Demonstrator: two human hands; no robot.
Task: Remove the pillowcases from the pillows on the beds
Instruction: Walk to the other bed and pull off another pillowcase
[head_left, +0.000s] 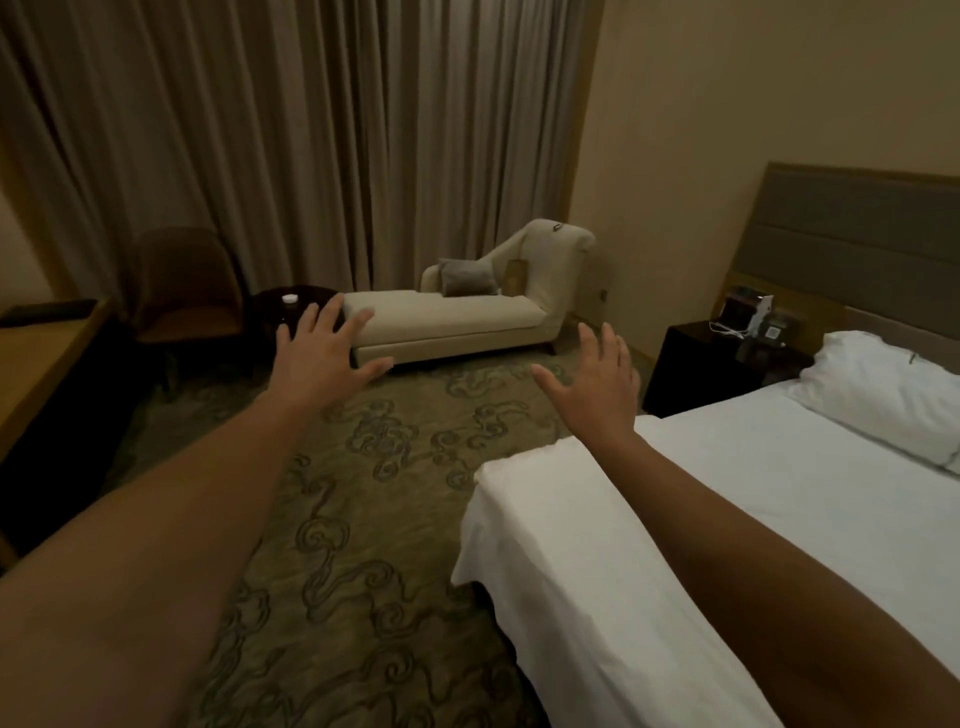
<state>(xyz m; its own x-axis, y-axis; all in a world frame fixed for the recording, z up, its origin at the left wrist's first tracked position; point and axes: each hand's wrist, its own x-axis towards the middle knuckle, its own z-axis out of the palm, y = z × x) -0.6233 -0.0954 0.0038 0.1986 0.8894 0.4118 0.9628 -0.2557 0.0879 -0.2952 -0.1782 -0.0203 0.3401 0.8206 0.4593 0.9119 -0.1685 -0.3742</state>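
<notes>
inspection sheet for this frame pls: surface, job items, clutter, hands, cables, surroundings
Surface: bed, white sheet, corner nearest the camera.
Job's things: one white pillow at the headboard, case on, untouched.
Clutter: small devices on the nightstand; too small to identify.
Grippers: left hand and right hand both out in the air, fingers spread, holding nothing.
Cables: white cable on the nightstand.
Surroundings: chaise longue, closed curtains, patterned carpet, armchair.

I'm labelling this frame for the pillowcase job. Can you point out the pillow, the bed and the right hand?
pillow (883, 387), head view, middle of its white case.
bed (753, 499), head view, bare sheet mid-mattress.
right hand (597, 387), head view, back of the open hand.
</notes>
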